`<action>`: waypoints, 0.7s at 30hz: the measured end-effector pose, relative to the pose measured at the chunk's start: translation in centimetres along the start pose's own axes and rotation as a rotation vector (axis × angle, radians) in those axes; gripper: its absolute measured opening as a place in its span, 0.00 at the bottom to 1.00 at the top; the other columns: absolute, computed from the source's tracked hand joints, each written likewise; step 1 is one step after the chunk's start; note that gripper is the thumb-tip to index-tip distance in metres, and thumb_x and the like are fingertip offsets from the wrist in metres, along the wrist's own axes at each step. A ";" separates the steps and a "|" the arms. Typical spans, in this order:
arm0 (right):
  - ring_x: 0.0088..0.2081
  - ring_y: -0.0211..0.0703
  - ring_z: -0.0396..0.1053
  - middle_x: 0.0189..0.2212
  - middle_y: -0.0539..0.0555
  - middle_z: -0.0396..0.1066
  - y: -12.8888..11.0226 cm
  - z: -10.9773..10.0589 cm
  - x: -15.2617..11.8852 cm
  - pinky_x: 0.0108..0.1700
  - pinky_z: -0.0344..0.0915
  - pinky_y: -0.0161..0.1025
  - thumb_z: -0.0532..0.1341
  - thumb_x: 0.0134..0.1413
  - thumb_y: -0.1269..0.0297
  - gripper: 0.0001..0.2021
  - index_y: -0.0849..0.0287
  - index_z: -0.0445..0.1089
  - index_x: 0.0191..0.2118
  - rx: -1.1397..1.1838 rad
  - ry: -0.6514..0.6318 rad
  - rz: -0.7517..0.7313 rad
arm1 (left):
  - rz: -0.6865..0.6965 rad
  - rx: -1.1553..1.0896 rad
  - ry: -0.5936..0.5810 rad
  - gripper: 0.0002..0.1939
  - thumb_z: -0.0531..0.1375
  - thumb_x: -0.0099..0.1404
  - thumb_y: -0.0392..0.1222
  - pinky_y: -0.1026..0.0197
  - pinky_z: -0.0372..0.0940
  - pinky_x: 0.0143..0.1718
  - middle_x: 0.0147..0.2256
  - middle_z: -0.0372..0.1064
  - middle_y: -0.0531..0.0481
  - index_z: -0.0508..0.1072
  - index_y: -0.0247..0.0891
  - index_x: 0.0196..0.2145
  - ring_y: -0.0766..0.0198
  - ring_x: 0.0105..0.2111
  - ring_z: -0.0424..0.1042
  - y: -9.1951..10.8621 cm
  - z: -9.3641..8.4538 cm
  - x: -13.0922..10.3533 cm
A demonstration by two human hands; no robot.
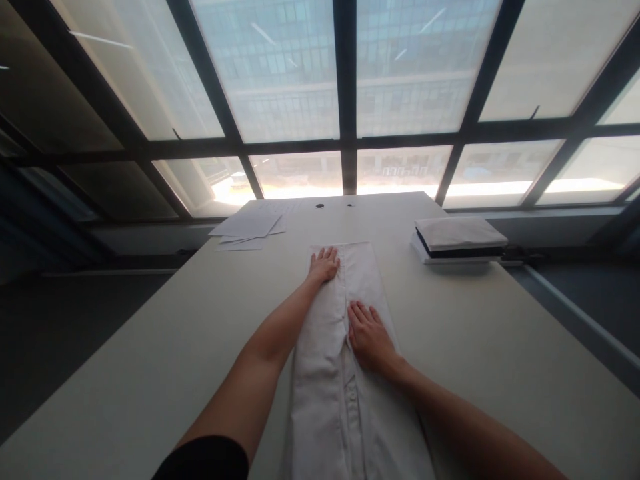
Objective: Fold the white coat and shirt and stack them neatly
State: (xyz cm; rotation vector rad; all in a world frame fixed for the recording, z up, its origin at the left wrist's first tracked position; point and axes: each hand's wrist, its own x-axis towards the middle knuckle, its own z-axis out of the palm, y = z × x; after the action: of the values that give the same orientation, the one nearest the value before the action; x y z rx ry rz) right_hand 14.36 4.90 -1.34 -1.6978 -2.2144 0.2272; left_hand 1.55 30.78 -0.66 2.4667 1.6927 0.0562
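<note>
A white garment (320,400), long and folded narrow, lies flat along the middle of the table. A buttoned placket runs down its centre, and its near end passes out of the bottom of the view. My left hand (325,265) lies flat with spread fingers on the far left part of the cloth. Closer to me, my right hand (369,335) presses flat on the right half, just beside the placket, with its fingers stretched out. Neither hand grips anything.
The white table (210,347) reaches to large windows (290,73) with dark frames. Loose paper sheets (253,225) lie at its far left. A stack of folded cloth (460,237), white with a dark layer, sits at the far right edge. Two small round holes show at the far end.
</note>
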 end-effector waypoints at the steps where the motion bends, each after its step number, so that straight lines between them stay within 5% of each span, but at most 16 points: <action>1: 0.70 0.49 0.44 0.69 0.60 0.49 0.0 -0.1 0.0 0.69 0.38 0.51 0.49 0.62 0.66 0.30 0.66 0.54 0.69 0.003 -0.001 -0.001 | -0.015 -0.001 0.007 0.31 0.36 0.73 0.53 0.36 0.35 0.66 0.71 0.35 0.49 0.46 0.45 0.71 0.49 0.70 0.36 0.0 0.0 0.4; 8: 0.70 0.50 0.44 0.69 0.60 0.49 -0.1 -0.3 0.0 0.70 0.37 0.50 0.49 0.62 0.66 0.30 0.67 0.54 0.69 0.009 -0.006 -0.002 | -0.067 -0.031 0.010 0.31 0.36 0.73 0.53 0.33 0.35 0.66 0.71 0.35 0.47 0.48 0.43 0.70 0.44 0.70 0.35 -0.3 -0.7 2.5; 12: 0.70 0.50 0.44 0.69 0.60 0.49 0.0 -0.2 0.1 0.69 0.38 0.50 0.49 0.62 0.66 0.30 0.67 0.53 0.69 -0.001 -0.012 -0.001 | -0.003 -0.065 0.009 0.31 0.35 0.75 0.50 0.40 0.43 0.66 0.71 0.39 0.45 0.47 0.39 0.70 0.49 0.70 0.41 -0.3 -2.0 1.5; 16: 0.70 0.50 0.44 0.69 0.61 0.49 -0.1 -0.2 0.1 0.69 0.38 0.51 0.49 0.61 0.67 0.30 0.68 0.54 0.68 -0.018 -0.007 -0.006 | 0.147 -0.071 0.075 0.29 0.37 0.76 0.49 0.46 0.40 0.68 0.70 0.45 0.46 0.49 0.38 0.70 0.56 0.70 0.41 0.2 -2.1 -4.1; 21: 0.70 0.50 0.45 0.69 0.61 0.50 -0.1 -0.3 -0.1 0.69 0.37 0.51 0.48 0.62 0.67 0.29 0.70 0.55 0.68 -0.017 0.010 -0.016 | 0.420 -0.045 0.116 0.30 0.38 0.76 0.51 0.45 0.42 0.68 0.67 0.51 0.41 0.52 0.34 0.69 0.56 0.69 0.45 0.8 0.3 -15.6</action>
State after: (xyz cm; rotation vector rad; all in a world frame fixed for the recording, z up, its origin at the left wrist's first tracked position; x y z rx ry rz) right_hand 14.38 4.79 -1.00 -1.6855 -2.2284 0.1962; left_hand -3.32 15.95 0.04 2.7852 1.1634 0.2849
